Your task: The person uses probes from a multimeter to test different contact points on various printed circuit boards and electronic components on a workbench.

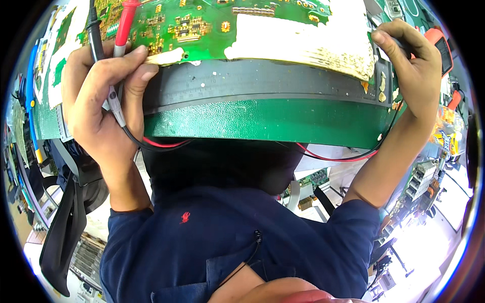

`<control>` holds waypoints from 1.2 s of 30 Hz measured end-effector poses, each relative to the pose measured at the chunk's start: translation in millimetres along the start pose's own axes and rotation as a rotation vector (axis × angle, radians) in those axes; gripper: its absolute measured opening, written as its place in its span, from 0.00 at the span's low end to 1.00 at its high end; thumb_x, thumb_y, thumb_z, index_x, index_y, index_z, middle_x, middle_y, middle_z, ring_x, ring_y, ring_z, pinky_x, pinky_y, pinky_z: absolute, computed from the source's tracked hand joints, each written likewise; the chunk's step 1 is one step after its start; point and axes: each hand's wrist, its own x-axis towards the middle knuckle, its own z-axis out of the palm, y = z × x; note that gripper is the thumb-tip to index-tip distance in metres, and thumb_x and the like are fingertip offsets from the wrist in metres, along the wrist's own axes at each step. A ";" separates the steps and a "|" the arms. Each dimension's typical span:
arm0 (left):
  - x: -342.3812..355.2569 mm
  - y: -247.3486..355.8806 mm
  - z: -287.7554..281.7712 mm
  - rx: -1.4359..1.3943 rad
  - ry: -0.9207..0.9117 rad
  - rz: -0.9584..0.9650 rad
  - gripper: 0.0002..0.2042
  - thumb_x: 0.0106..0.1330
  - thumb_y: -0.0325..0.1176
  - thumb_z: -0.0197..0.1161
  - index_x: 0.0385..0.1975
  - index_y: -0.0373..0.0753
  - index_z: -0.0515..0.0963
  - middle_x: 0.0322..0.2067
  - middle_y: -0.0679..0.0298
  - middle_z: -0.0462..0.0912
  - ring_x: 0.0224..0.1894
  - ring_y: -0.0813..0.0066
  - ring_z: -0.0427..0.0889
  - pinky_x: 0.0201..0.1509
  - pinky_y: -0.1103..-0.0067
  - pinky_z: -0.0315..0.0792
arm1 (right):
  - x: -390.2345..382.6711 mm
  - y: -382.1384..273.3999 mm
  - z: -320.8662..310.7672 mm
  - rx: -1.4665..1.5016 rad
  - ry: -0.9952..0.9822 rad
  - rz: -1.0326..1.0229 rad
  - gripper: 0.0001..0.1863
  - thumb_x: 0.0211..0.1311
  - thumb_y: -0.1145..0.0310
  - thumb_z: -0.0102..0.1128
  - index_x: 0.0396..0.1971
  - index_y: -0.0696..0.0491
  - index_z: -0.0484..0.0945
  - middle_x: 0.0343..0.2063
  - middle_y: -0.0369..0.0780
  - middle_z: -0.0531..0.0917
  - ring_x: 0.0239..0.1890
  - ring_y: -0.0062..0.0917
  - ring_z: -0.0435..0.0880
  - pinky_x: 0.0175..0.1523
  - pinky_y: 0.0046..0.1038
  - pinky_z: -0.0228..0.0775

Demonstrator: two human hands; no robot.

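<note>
Nearest to the camera is my dark blue shirt [242, 242], and beyond it the green mat edge [262, 121] of the bench. My left hand [101, 96] is closed around the red probe [124, 25] and black probe [93, 30], at the near left corner of the green circuit board [202, 25]. My right hand [409, 65] pinches a dark thing by the orange multimeter [442, 48]. I think both tips held together may slip and bridge two contacts.

A worker wears a navy blue short-sleeved shirt [222, 237] with a small red embroidered emblem [185, 217] on the chest. Both forearms are bare below the sleeves, with no gloves, watch or rings visible. A thin black cord [250, 252] runs down the shirt front, near the collar.
</note>
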 end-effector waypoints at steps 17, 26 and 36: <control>2.0 -6.7 2.0 -0.113 0.090 0.027 0.10 0.46 0.24 0.73 0.30 0.36 0.84 0.30 0.60 0.79 0.33 0.73 0.79 0.37 0.82 0.71 | 1.9 -12.9 7.2 0.076 -0.005 0.082 0.08 0.58 0.68 0.62 0.32 0.58 0.77 0.27 0.31 0.78 0.33 0.12 0.73 0.36 0.15 0.61; -1.9 -15.1 2.8 -0.109 0.089 0.083 0.09 0.49 0.23 0.72 0.31 0.34 0.83 0.32 0.58 0.81 0.38 0.70 0.80 0.44 0.79 0.72 | 1.3 -18.5 31.2 0.170 0.301 -0.206 0.05 0.49 0.78 0.64 0.26 0.60 0.77 0.20 0.32 0.78 0.24 0.11 0.75 0.28 0.13 0.64; 2.2 -13.7 4.9 -0.076 0.088 0.130 0.10 0.46 0.25 0.74 0.30 0.37 0.84 0.30 0.60 0.80 0.36 0.71 0.80 0.42 0.80 0.71 | -6.5 -6.1 3.4 -0.112 0.127 -0.083 0.07 0.55 0.75 0.67 0.32 0.61 0.80 0.27 0.31 0.79 0.32 0.10 0.73 0.38 0.11 0.62</control>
